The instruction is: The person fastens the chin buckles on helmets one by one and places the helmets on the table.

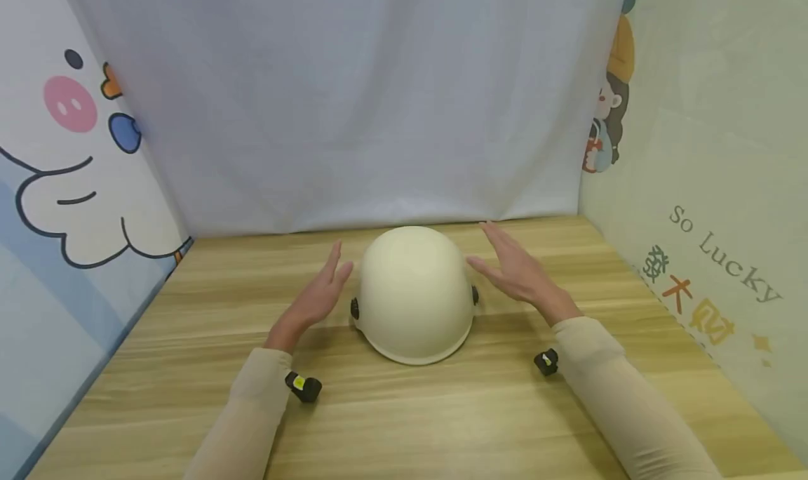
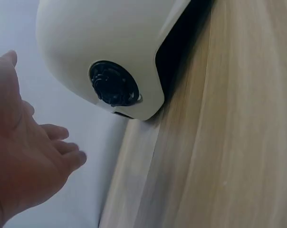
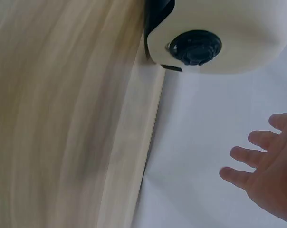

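A cream-white helmet sits dome up on the wooden table, with a black round knob on each side. My left hand is held beside its left side, fingers extended and apart from the shell. On the other side, my right hand is likewise raised with straight fingers, a gap away from the helmet. In the left wrist view the left knob shows above the dark opening under the rim. The right wrist view shows the right knob and the spread fingers of my right hand.
The wood-grain table runs back to a pale curtain. A cartoon-printed panel stands at the left, and a panel with lettering at the right. Small black devices are worn at the left wrist and right wrist.
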A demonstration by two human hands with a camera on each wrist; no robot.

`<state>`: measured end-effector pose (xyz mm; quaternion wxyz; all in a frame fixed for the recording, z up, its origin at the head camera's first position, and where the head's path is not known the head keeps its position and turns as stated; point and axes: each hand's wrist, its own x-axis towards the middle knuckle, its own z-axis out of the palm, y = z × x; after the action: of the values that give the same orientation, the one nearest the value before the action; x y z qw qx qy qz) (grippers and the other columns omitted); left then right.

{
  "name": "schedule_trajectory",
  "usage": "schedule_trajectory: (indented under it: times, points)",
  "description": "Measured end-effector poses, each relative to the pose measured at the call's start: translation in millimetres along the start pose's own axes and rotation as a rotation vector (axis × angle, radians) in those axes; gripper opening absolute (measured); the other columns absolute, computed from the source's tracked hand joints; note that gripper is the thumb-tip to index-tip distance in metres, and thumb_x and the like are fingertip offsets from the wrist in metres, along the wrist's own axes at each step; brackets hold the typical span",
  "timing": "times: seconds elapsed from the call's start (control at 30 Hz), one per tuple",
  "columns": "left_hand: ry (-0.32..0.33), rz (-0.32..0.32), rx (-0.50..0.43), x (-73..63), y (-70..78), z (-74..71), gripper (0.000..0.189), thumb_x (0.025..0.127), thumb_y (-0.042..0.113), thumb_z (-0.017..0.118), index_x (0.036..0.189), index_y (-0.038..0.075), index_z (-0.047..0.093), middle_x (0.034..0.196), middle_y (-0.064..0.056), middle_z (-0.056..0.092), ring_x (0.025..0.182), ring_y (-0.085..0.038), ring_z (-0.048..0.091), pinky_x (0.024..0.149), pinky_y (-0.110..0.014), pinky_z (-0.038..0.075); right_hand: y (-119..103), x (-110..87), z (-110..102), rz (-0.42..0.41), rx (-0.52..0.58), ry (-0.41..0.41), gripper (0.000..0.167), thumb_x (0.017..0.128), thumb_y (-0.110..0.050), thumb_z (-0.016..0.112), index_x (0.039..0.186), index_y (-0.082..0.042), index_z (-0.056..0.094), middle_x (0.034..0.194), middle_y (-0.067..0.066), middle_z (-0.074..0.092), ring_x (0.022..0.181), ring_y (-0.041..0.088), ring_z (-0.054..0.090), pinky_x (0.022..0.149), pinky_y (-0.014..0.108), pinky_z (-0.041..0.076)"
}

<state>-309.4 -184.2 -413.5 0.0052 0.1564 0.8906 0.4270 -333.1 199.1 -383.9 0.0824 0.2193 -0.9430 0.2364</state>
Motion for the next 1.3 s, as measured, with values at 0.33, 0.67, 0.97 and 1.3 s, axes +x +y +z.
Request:
schedule_trajectory:
  times: [0.33, 0.67, 0.97, 1.3]
  points:
    - [-0.110, -0.052, -0.382, -0.2, 0.1, -0.2, 0.073, 0.101, 0.062, 0.024, 0.151, 0.038, -0.023, 0.164, -0.012, -0.012, 0.148, -0.040, 0.019, 0.111, -0.057, 0.031, -18, 3.1, 10, -0.014, 0.241, 0.005, 0.095, 0.093, -0.061, 0.052, 0.158, -0.025, -0.006, 0.166, 0.003, -0.003, 0.152, 0.029, 0.004, 0.119, 0.055, 0.011]
    - [-0.188, -0.089, -0.433, -2.5, -0.1, 3.1, 0.077, 0.103, 0.056, 0.031, 0.154, 0.031, -0.022, 0.164, -0.019, 0.000, 0.147, -0.040, 0.021, 0.110, -0.059, 0.032, -31, 0.0, 27, -0.117, 0.234, -0.055, 0.098, 0.090, -0.060, 0.057, 0.159, -0.025, -0.004, 0.164, 0.002, -0.016, 0.152, 0.032, -0.005, 0.114, 0.064, 0.014]
    - [-0.232, -0.083, -0.380, -0.3, -4.0, 11.0, 0.080, 0.100, 0.060, 0.036, 0.155, 0.034, -0.016, 0.163, -0.018, 0.005, 0.150, -0.035, 0.014, 0.111, -0.058, 0.032, -35, -3.1, 26, -0.139, 0.215, -0.094, 0.095, 0.090, -0.062, 0.057, 0.159, -0.029, 0.000, 0.163, -0.003, -0.019, 0.151, 0.037, 0.001, 0.111, 0.067, 0.019]
    - [-0.239, -0.055, -0.319, -1.3, -2.0, 18.9, 0.090, 0.095, 0.051, 0.057, 0.155, 0.041, -0.009, 0.165, -0.004, 0.009, 0.150, -0.032, 0.014, 0.117, -0.056, 0.020, -35, -4.2, 27, -0.138, 0.226, -0.129, 0.092, 0.089, -0.059, 0.061, 0.157, -0.040, 0.003, 0.165, -0.003, -0.013, 0.150, 0.037, 0.009, 0.112, 0.064, 0.023]
